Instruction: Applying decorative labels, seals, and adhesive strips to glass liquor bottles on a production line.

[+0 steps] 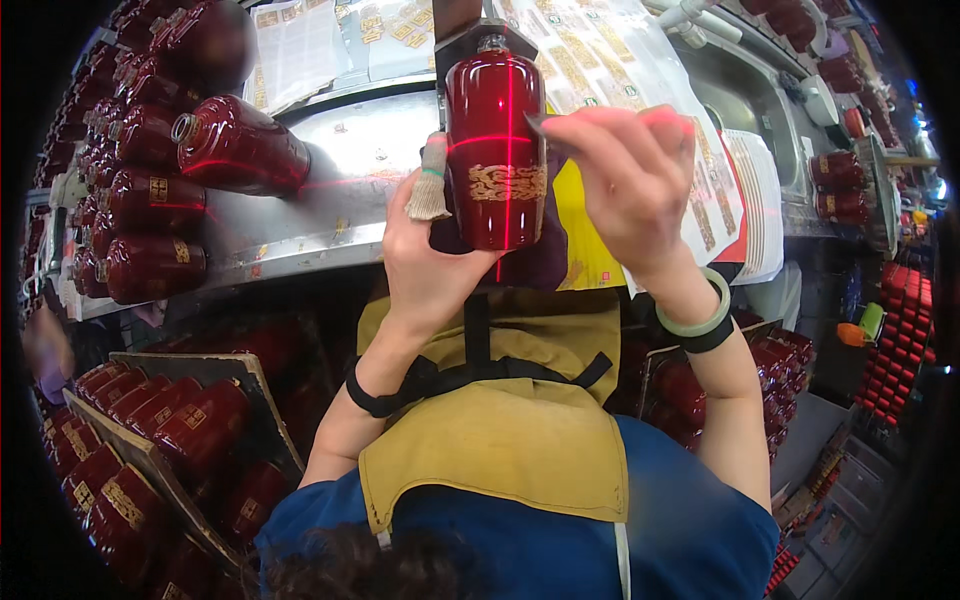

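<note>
A shiny metal bench (pixel 350 170) carries the work. Dark red bottles (pixel 150 200) lie on their sides in a crowded heap along its left end, one bigger bottle (pixel 240 148) nearest the middle. Sheets of gold labels (pixel 590 50) lie spread over its far side and right part. A red light line crosses the surface.

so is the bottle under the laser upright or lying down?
Lying down. The bottle rests on its side on the metal bench, neck pointing away, the left hand steadying its base; red laser cross on its body.
</note>
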A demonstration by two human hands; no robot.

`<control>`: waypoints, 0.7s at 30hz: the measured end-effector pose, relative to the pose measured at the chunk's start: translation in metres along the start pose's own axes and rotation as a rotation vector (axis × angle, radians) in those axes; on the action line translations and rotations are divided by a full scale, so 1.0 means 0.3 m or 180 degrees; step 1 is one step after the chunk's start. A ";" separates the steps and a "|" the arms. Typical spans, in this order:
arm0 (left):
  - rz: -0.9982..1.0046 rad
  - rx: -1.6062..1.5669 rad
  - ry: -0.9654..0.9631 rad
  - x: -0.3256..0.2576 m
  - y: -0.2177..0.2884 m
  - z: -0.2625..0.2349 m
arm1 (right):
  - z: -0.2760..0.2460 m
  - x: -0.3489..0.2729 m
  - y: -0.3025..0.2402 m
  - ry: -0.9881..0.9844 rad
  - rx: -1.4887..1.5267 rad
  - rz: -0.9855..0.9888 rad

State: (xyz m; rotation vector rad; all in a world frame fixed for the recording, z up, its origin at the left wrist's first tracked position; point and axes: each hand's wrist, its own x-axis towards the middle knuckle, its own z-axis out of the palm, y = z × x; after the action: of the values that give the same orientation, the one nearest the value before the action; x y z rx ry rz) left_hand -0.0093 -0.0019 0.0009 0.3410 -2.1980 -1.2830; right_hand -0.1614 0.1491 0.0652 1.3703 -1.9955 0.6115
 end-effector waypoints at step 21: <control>0.0430 0.0373 -0.0052 0.010 0.010 0.006 | 0.045 -0.074 -0.069 -0.0001 0.1137 -0.0102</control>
State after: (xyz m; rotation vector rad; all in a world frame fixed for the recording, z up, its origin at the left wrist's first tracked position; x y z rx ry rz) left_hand -0.0127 -0.0005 0.0038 0.2234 -2.2739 -1.0914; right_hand -0.1395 0.1467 0.0404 1.6032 -1.9232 0.9890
